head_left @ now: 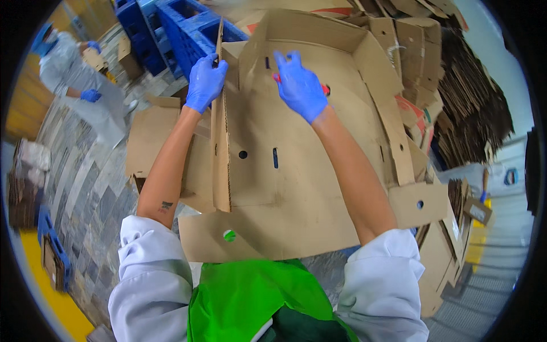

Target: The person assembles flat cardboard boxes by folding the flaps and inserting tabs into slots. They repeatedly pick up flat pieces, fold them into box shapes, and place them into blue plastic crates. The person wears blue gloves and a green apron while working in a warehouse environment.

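One open box (302, 182) fills the middle of the frame, its near flap (199, 242) reaching toward one green apron (245, 293) at the bottom. The left hand (206, 84), one of two in blue gloves, grasps the top edge of the box's left wall, upper left of centre. The right hand (301, 86), slightly blurred, at upper centre, clasps one red tool (326, 90) above the box's base. One co-worker (64, 71) stands at upper left; one stack (473, 94) of flattened cardboard, too dense to count, rises at upper right.
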### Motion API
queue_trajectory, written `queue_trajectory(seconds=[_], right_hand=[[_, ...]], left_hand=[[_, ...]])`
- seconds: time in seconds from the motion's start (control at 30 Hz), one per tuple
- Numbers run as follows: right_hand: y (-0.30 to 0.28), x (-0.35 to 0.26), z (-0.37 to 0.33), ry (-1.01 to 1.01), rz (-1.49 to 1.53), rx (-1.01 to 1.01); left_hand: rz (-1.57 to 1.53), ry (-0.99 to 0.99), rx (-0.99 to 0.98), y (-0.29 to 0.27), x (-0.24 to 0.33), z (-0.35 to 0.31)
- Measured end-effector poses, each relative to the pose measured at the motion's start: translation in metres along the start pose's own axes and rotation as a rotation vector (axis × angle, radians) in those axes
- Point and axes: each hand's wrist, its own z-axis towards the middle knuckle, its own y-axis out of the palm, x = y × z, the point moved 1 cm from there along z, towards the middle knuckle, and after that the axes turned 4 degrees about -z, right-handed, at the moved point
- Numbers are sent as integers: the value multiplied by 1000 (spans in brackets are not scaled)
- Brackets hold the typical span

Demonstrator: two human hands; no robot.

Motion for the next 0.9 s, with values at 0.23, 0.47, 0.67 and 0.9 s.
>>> queue_trajectory(seconds=[0.23,0.47,0.67,0.9], right_hand=[[78,33,115,-174,165,19],[133,28,209,184,265,17],[218,75,213,307,62,-359],[244,119,211,254,200,-536]], left_hand=[[-196,-48,5,-19,-11,-1],[-611,-369,35,-83,-123,-13],[-662,-455,106,-91,-152,-35],[-699,-335,61,-81,-105,-38]])
